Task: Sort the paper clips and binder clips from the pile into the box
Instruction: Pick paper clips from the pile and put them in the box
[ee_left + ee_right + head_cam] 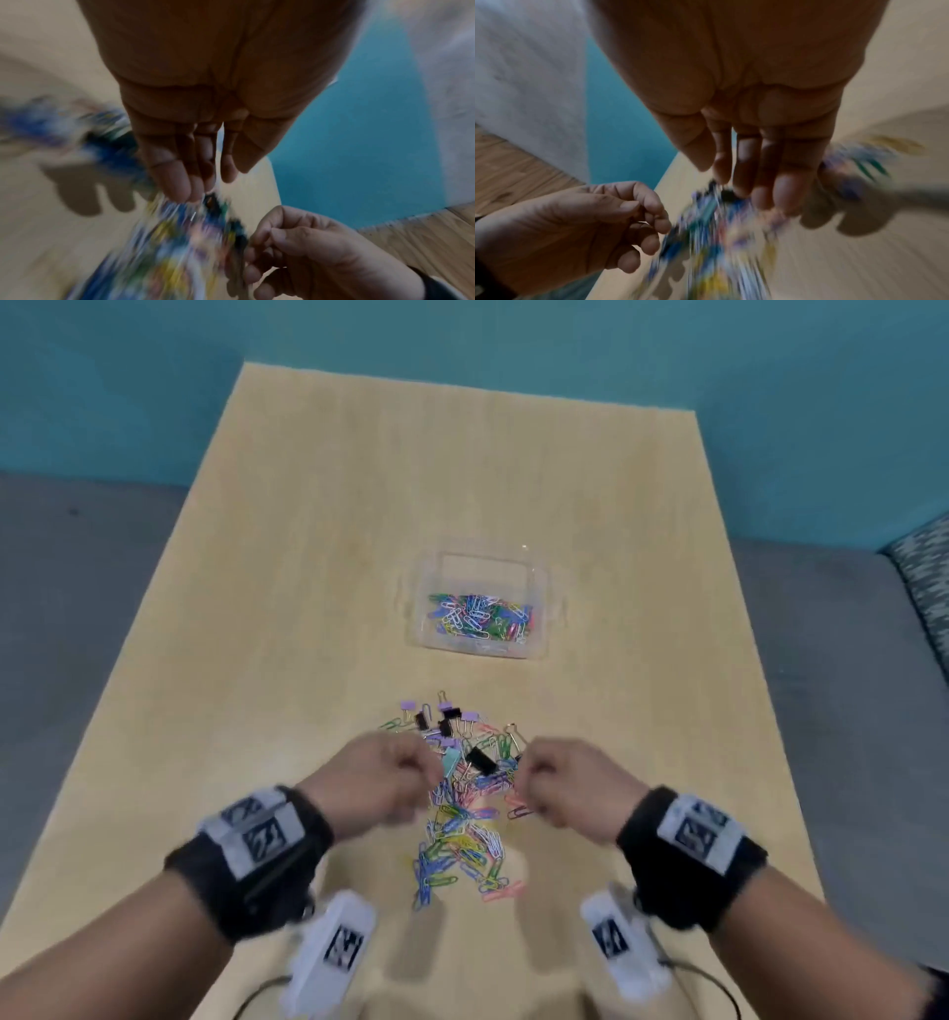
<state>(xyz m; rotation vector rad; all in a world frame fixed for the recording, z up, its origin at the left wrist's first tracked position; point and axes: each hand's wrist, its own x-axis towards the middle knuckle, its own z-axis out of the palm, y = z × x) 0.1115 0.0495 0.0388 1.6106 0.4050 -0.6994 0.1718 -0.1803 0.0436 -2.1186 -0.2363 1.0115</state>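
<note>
A pile (462, 819) of coloured paper clips, with black, lilac and teal binder clips (480, 760) at its far end, lies on the wooden table (308, 608). Beyond it stands a clear plastic box (426, 572) with several paper clips (482, 618) inside. My left hand (405, 773) hovers at the pile's left side and my right hand (534, 780) at its right side. Each has curled fingers with the thumb against the forefinger. The wrist views are blurred: the left hand (639, 221), the right hand (272, 239) and the pile (180, 243) show. No clip is plainly visible in either pinch.
The table's left and right edges drop to a grey surface (77, 608). A teal wall (462, 341) stands behind. A patterned cushion (924, 577) sits at the far right. Thin cables (719, 983) run along the near table edge. Bare wood surrounds the box.
</note>
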